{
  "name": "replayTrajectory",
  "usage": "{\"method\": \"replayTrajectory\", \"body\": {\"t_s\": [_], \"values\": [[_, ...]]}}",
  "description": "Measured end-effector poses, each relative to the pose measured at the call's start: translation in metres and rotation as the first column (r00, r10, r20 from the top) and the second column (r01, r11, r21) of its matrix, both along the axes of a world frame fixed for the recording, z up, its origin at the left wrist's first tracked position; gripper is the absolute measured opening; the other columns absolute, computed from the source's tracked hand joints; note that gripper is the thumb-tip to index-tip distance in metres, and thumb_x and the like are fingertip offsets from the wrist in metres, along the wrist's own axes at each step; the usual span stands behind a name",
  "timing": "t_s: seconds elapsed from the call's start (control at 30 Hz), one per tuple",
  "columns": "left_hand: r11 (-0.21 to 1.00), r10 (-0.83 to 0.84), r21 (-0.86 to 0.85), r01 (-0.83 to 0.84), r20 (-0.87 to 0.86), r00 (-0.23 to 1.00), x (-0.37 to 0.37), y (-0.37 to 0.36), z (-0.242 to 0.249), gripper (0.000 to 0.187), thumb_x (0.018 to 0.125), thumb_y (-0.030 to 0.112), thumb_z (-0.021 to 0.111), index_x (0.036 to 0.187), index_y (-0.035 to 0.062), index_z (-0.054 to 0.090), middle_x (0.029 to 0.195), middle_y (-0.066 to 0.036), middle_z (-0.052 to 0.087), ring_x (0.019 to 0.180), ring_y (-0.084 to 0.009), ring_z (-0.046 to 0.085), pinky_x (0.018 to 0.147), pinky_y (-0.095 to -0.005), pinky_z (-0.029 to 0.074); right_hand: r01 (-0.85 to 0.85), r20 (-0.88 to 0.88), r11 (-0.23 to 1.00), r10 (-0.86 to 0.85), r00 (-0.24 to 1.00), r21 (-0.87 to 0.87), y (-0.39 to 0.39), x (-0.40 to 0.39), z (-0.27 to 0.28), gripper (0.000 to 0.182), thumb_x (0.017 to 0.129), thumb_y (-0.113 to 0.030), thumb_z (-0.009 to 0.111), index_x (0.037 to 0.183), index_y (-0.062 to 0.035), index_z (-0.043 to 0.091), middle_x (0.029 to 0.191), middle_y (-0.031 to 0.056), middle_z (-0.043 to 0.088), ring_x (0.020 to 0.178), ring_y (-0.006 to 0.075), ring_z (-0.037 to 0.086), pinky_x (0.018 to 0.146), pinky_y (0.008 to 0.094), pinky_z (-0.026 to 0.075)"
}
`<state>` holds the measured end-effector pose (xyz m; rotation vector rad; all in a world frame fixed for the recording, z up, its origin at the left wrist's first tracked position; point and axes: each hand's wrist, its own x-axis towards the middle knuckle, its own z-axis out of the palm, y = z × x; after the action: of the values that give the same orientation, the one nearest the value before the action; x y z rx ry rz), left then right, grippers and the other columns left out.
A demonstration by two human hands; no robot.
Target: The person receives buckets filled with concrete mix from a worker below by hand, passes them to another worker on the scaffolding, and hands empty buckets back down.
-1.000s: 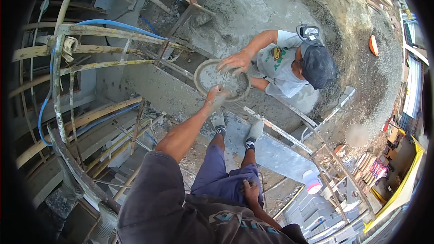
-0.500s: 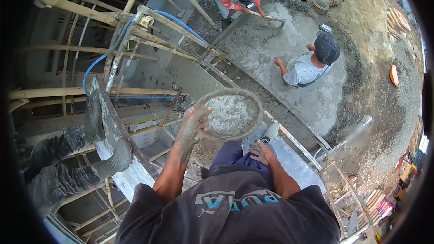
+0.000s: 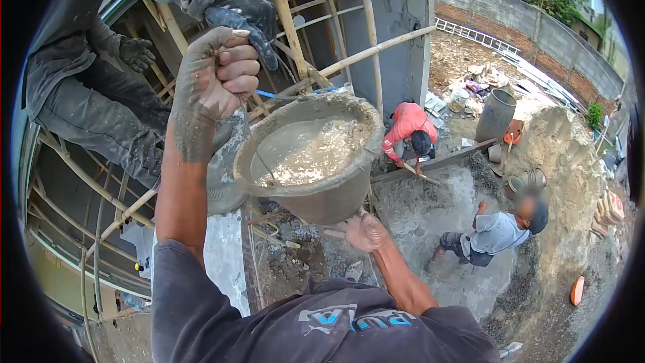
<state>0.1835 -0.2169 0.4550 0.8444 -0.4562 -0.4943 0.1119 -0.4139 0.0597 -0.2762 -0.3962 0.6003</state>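
A mortar-caked bucket (image 3: 322,195) full of wet grey mix (image 3: 306,151) is raised in front of me, tilted slightly. My right hand (image 3: 363,230) supports it from below, with the fingers against its base. Above the bucket's left rim, my left hand (image 3: 218,74), coated in mortar, is closed; whatever lies inside its fingers is hidden. A co-worker's dark gloved hand (image 3: 248,30) reaches down right beside my left fist. Part of a thin wire handle (image 3: 263,165) shows at the bucket's left inner side.
The co-worker with gloves (image 3: 101,114) sits at the upper left, among bamboo poles (image 3: 369,50). Below right, a person in red (image 3: 410,131) bends with a tool and a person in a light shirt (image 3: 497,232) stands by wet mortar (image 3: 470,282). Stacked buckets (image 3: 527,179) lie beyond.
The bucket has risen toward the upper left. My left hand has gone up, and my right hand has moved from my lap to the bucket's base. The view has swung, bringing the gloved co-worker in.
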Motion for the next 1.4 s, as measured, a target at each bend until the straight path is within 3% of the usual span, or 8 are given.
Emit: {"method": "replayTrajectory", "body": {"t_s": [0.17,0.3,0.57,0.8,0.93,1.07,1.2,1.4], "values": [[0.962,-0.081,0.263,-0.077,0.541,0.837,0.094,0.078,0.136,0.014,0.093,0.018,0.057,0.097,0.0042,0.058,0.075,-0.002,0.055,0.059,-0.0083,0.047,0.055,-0.0244,0.043,-0.011,0.226,0.988,0.046,0.973,-0.154,0.048,0.095,0.113,0.098,0.072,-0.047,0.077,0.147,-0.0129,0.024,0.149,0.0121,0.031,0.141,0.0296,0.021,0.11,0.0597,0.015],[0.2,0.304,0.256,-0.946,0.901,0.309,0.074,0.093,0.222,0.029,0.095,0.034,0.053,0.11,0.0104,0.059,0.101,0.0,0.064,0.083,-0.0079,0.058,0.073,-0.022,0.046,0.287,0.422,0.752,-0.013,0.907,-0.593,0.053,0.154,0.148,0.105,0.072,-0.055,0.074,0.149,-0.0148,0.016,0.15,0.013,0.029,0.141,0.0321,0.02,0.109,0.0573,0.019],[0.021,0.01,-0.264,-0.964,0.964,-0.264,-0.039,0.035,0.092,0.041,0.092,0.035,0.056,0.12,0.0049,0.057,0.114,-0.005,0.061,0.103,-0.0149,0.055,0.092,-0.0299,0.039,0.231,0.161,0.159,-0.364,0.917,-0.96,-0.057,0.056,-0.121,0.092,0.074,-0.046,0.073,0.131,0.0169,0.038,0.127,0.0268,0.052,0.118,0.0369,0.052,0.095,0.0406,0.043],[0.253,-0.118,0.838,-0.483,0.522,0.845,0.002,-0.018,-0.202,0.053,0.08,0.029,0.072,0.12,-0.0019,0.057,0.106,-0.014,0.065,0.095,-0.0195,0.062,0.084,-0.0331,0.048,-0.448,-0.158,-0.432,-0.559,0.814,-0.783,-0.168,-0.242,-0.329,0.028,0.077,-0.031,0.063,0.089,-0.0081,0.072,0.09,0.0176,0.069,0.087,0.0355,0.066,0.074,0.0427,0.052],[-0.124,-0.155,0.934,-0.334,0.315,0.937,0.012,0.032,-0.47,0.047,0.082,0.03,0.068,0.115,-0.0028,0.059,0.103,-0.015,0.066,0.093,-0.0266,0.063,0.081,-0.0375,0.049,-0.328,-0.104,-0.243,-0.639,0.762,-0.913,-0.212,-0.42,-0.393,0.034,0.085,-0.036,0.063,0.09,-0.0027,0.07,0.084,0.0138,0.069,0.069,0.0261,0.067,0.062,0.04,0.053],[0.291,0.338,0.821,0.491,-0.568,0.75,-0.089,0.118,-0.639,0.023,0.089,0.033,0.06,0.082,0.0114,0.062,0.067,-0.003,0.056,0.057,-0.0155,0.054,0.05,-0.0339,0.042,-0.25,0.062,-0.161,-0.93,0.363,-0.955,-0.208,-0.49,-0.376,0.023,0.083,-0.024,0.065,0.07,-0.005,0.065,0.061,0.0112,0.06,0.056,0.0242,0.061,0.051,0.0389,0.048],[0.196,0.478,0.765,0.613,-0.621,0.622,-0.158,0.113,-0.635,0.023,0.09,0.034,0.058,0.082,0.0124,0.062,0.067,-0.002,0.056,0.059,-0.0148,0.054,0.05,-0.0337,0.043,-0.167,-0.241,0.271,-0.953,-0.182,-0.948,-0.186,-0.494,-0.355,0.018,0.083,-0.021,0.066,0.074,-0.0054,0.063,0.065,0.008,0.058,0.059,0.0223,0.059,0.051,0.038,0.048],[0.294,0.388,0.871,0.394,-0.486,0.783,-0.112,0.079,-0.664,0.018,0.089,0.027,0.061,0.088,0.0098,0.064,0.08,-0.002,0.061,0.063,-0.0158,0.058,0.05,-0.0314,0.046,-0.357,-0.456,0.416,-0.889,0.032,-0.836,-0.149,-0.411,-0.268,0.032,0.085,-0.026,0.066,0.101,0.0005,0.061,0.093,0.0117,0.064,0.067,0.0267,0.064,0.058,0.0412,0.052]]}}
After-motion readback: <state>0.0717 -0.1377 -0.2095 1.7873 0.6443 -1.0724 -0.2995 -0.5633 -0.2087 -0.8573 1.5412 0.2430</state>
